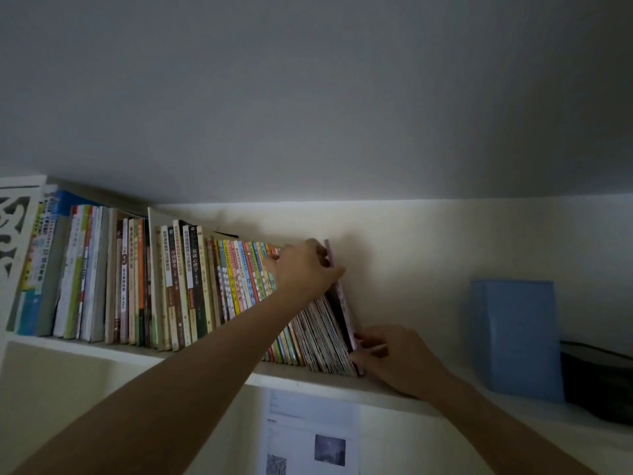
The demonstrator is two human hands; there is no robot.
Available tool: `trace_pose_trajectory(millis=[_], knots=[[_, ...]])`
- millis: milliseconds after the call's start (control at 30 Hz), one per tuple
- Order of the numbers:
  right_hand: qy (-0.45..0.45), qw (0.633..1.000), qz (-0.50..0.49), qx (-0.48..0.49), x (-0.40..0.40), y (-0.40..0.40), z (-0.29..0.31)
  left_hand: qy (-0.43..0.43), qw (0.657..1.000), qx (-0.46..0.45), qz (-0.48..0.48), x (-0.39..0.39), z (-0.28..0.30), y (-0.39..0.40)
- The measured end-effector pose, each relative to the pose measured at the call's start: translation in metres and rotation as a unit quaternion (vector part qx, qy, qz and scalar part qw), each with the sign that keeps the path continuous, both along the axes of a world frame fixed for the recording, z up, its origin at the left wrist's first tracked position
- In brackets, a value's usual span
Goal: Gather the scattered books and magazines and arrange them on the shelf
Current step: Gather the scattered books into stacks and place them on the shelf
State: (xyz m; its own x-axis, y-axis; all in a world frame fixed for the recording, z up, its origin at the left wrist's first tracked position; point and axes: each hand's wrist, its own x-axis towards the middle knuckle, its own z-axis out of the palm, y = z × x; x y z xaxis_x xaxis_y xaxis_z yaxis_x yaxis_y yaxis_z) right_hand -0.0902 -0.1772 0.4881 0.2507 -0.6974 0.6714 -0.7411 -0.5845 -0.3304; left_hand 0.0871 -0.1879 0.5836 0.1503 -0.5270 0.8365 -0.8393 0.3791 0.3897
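A long row of books stands on a high white shelf, with several thin magazines leaning left at its right end. The last one is a thin pink-edged book, tilted at the end of the row. My left hand grips the top of the pink-edged book and the magazines beside it. My right hand holds the bottom edge of that pink-edged book, fingers resting on the shelf board.
A blue box stands on the shelf to the right, with a dark object beyond it. A carved white panel borders the far left. A printed sheet hangs on the wall below the shelf. Bare shelf lies between the magazines and the blue box.
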Motion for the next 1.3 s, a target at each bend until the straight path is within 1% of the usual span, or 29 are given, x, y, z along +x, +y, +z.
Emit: trace_pose_trajectory(millis=[33,100,167,200,267,333,400,433,467,533,567,633,700,767,833,867,933,1033,1100,1200,1300], knots=[[-0.001,1.0,0.0,-0.011,-0.001,0.001,0.0,-0.023,1.0,-0.012,0.011,-0.005,0.0,0.0],[0.002,1.0,0.009,-0.025,-0.001,0.002,-0.001,-0.091,0.995,0.035,0.037,-0.014,-0.003,0.001],[0.003,1.0,0.019,-0.012,-0.001,0.003,-0.002,-0.151,0.983,0.077,0.067,-0.019,-0.01,-0.002],[-0.003,1.0,0.026,-0.003,0.0,0.003,-0.002,-0.159,0.982,0.073,0.076,-0.021,-0.012,-0.004],[-0.018,0.999,0.036,0.014,-0.001,0.005,-0.002,-0.136,0.988,0.037,0.061,-0.021,-0.018,-0.007],[-0.037,0.997,0.058,0.022,0.0,0.009,0.001,-0.076,0.997,-0.004,0.006,-0.019,-0.022,-0.006],[-0.06,0.994,0.094,0.008,0.005,0.015,0.005,0.004,0.995,-0.064,-0.073,-0.017,-0.024,-0.003],[-0.073,0.99,0.118,-0.004,0.008,0.018,0.007,0.051,0.986,-0.099,-0.127,-0.017,-0.025,0.001],[-0.083,0.987,0.14,-0.014,0.011,0.021,0.008,0.105,0.968,-0.127,-0.187,-0.016,-0.025,0.008],[-0.093,0.98,0.176,-0.031,0.021,0.026,0.013,0.2,0.924,-0.145,-0.292,-0.011,-0.021,0.024],[-0.086,0.978,0.186,-0.041,0.027,0.029,0.016,0.232,0.906,-0.152,-0.32,-0.006,-0.019,0.031],[-0.058,0.983,0.156,-0.076,0.04,0.026,0.023,0.286,0.874,-0.148,-0.365,0.01,-0.015,0.036],[-0.049,0.984,0.142,-0.099,0.05,0.024,0.03,0.343,0.843,-0.127,-0.395,0.034,-0.013,0.038],[-0.062,0.984,0.129,-0.108,0.055,0.022,0.036,0.398,0.82,-0.106,-0.397,0.066,-0.01,0.04],[-0.061,0.99,0.083,-0.095,0.054,0.018,0.041,0.436,0.807,-0.082,-0.389,0.099,-0.008,0.044],[-0.053,0.993,0.054,-0.088,0.053,0.014,0.043,0.445,0.808,-0.067,-0.381,0.116,-0.009,0.046],[-0.026,0.995,0.031,-0.09,0.055,0.006,0.049,0.439,0.817,-0.038,-0.372,0.142,-0.013,0.05],[0.004,0.995,0.057,-0.088,0.069,-0.002,0.062,0.397,0.849,-0.01,-0.349,0.167,-0.027,0.051],[0.02,0.994,0.075,-0.082,0.081,-0.004,0.071,0.381,0.863,0.002,-0.332,0.178,-0.037,0.046],[0.036,0.993,0.086,-0.066,0.098,-0.016,0.082,0.37,0.877,0.001,-0.307,0.189,-0.045,0.043],[0.056,0.994,0.085,-0.048,0.114,-0.025,0.091,0.363,0.882,0.012,-0.301,0.194,-0.048,0.041]])
